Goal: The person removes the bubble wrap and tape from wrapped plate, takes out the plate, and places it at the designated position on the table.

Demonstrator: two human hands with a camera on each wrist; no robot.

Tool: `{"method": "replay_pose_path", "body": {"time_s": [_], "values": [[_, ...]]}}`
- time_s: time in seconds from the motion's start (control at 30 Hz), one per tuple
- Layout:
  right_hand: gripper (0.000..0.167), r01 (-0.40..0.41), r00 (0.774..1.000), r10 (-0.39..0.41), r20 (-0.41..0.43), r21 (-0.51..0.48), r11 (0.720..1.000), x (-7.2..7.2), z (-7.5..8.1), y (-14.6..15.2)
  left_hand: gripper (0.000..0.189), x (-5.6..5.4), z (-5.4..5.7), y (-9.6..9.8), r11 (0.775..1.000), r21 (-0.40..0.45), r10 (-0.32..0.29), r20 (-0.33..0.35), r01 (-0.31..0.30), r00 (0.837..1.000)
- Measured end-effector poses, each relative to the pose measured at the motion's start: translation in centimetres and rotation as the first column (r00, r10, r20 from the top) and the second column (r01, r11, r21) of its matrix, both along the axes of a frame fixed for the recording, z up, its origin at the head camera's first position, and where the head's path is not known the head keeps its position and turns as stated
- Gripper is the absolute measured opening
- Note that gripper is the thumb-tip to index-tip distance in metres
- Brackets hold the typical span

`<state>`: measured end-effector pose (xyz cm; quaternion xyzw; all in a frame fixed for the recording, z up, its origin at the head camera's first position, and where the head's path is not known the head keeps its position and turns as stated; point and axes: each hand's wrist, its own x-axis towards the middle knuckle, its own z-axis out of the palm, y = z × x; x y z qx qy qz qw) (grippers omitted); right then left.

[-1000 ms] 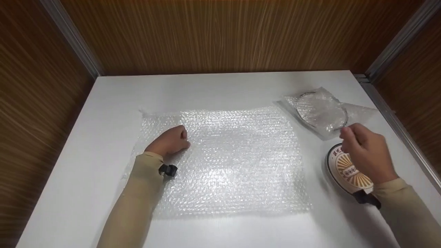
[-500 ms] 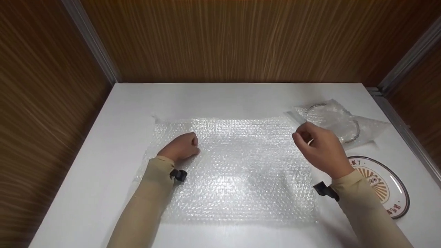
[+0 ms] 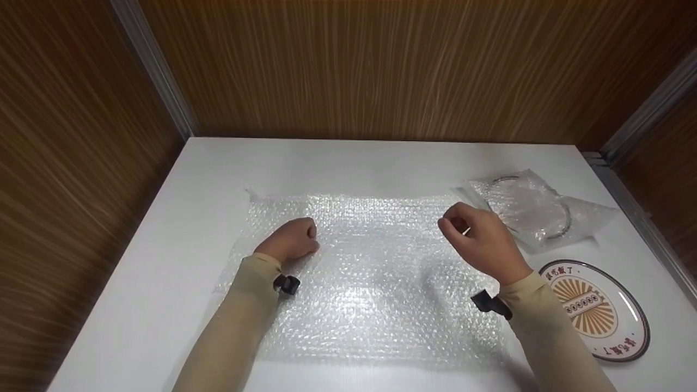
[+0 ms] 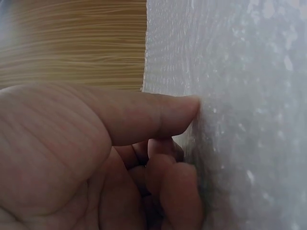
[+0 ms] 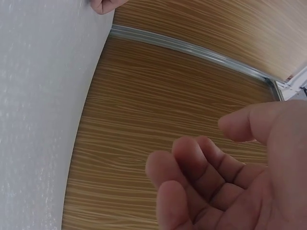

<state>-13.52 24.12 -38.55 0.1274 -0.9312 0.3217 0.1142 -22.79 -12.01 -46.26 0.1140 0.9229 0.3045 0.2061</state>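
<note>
A sheet of bubble wrap [image 3: 359, 283] lies spread on the white table. My left hand [image 3: 288, 239] rests at its left part, fingers loosely curled. In the left wrist view the thumb and fingertips touch the bubble wrap [image 4: 254, 124], and no pinched fold shows. My right hand [image 3: 484, 239] hovers over the sheet's right part. Its fingers are loosely bent, thumb apart, with nothing between them in the right wrist view. A decorated plate [image 3: 591, 310] with a dark rim, sunburst centre and red characters lies to the right, partly behind the right forearm.
A dark-rimmed round item wrapped in bubble wrap [image 3: 531, 212] lies behind the plate, at the table's right. The white table [image 3: 326, 163] meets wood-grain panels [image 3: 359, 71] at the back and both sides, with metal strips [image 3: 158, 71] at the corners.
My right hand has moved left from above the plate to over the bubble wrap, and the plate is more exposed. The left hand keeps its place on the sheet while the head view shifts.
</note>
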Motion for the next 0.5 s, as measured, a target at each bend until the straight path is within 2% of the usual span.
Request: {"method": "replay_pose_path", "body": {"time_s": [0.13,0.3,0.5], "values": [[0.012,-0.003,1.000,0.003,0.013,0.007,1.000,-0.3,-0.7,-0.1,0.014,0.3,0.2,-0.4,1.000,-0.015,0.004,0.004,-0.004,1.000],[0.013,-0.007,1.000,0.008,-0.021,0.049,0.999,-0.6,-1.4,-0.2,0.015,0.5,0.2,-0.6,0.999,-0.030,0.012,-0.007,-0.012,1.000],[0.014,0.001,1.000,0.000,-0.008,0.091,0.996,-0.8,-1.9,0.1,0.016,0.4,0.1,0.3,0.999,-0.038,0.023,0.000,-0.023,1.000]]}}
